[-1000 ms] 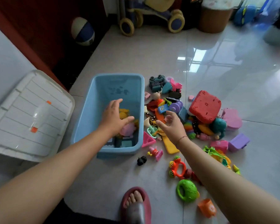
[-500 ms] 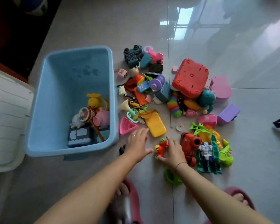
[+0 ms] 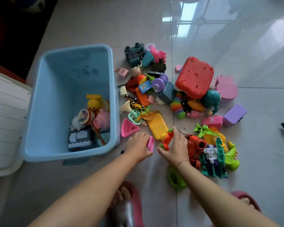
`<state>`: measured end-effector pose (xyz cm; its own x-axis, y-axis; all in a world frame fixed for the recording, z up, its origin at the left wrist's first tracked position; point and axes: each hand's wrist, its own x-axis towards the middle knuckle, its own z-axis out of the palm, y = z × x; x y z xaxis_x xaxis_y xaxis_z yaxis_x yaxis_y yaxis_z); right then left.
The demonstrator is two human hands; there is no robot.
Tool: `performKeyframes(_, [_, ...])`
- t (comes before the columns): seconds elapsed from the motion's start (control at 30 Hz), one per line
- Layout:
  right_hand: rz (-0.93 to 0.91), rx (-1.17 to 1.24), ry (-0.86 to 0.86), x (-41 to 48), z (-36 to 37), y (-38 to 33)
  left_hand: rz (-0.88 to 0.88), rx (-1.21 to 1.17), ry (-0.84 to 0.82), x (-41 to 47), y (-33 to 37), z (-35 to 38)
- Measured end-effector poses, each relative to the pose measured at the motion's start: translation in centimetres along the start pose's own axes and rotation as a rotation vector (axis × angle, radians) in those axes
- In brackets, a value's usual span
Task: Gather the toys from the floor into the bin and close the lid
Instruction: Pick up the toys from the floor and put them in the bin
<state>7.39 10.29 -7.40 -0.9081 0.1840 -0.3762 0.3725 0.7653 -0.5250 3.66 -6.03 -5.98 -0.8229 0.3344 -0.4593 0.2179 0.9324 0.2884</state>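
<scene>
Two hands are down on the floor (image 3: 105, 30) in my feed, close to the near right corner of the bin (image 3: 56, 89). The left hand (image 3: 137, 147) pinches a small pink piece (image 3: 151, 143) between thumb and fingers, holding it on edge. The right hand (image 3: 177, 149) curls around an orange and green ring toy (image 3: 166, 139), which looks just off the tiles, though I can't be sure from this angle.

The blue bin stands open, with a yellow duck (image 3: 93, 103), a pink pig (image 3: 103, 119) and a few other toys lying in its near right part. Its white lid (image 3: 5, 122) lies flat to the left, touching the bin's side.

Most toys are on the floor right of the bin. A pink wedge (image 3: 129, 127) and a flat yellow toy (image 3: 157, 126) sit just beyond the hands, and a big red toy (image 3: 194, 77) lies upside down farther off.
</scene>
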Motion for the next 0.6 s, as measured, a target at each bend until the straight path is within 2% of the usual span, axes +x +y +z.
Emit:
performKeyframes(0.13, [-0.031, 0.155, 0.154, 1.1, -4.0, -3.9, 0.053, -0.102, 0.154, -1.5, 2.2, -5.5])
performKeyframes(0.23, [-0.062, 0.275, 0.224, 1.3, -7.4, -8.2, -0.032, -0.286, 0.216, -3.0, 3.1, -10.7])
performKeyframes(0.33, [-0.175, 0.372, 0.254, 0.7, -10.1, -12.9, -0.106, -0.423, 0.315, -5.3, 1.5, -15.6])
performKeyframes(0.47, [-0.336, 0.395, 0.177, -1.1, -10.7, -18.6, -0.275, -0.440, 0.505, -9.2, -3.6, -19.9])
performKeyframes(0.6, [-0.486, 0.317, 0.054, -3.3, -8.6, -22.8, -0.468, -0.459, 0.565, -11.6, -9.3, -20.7])
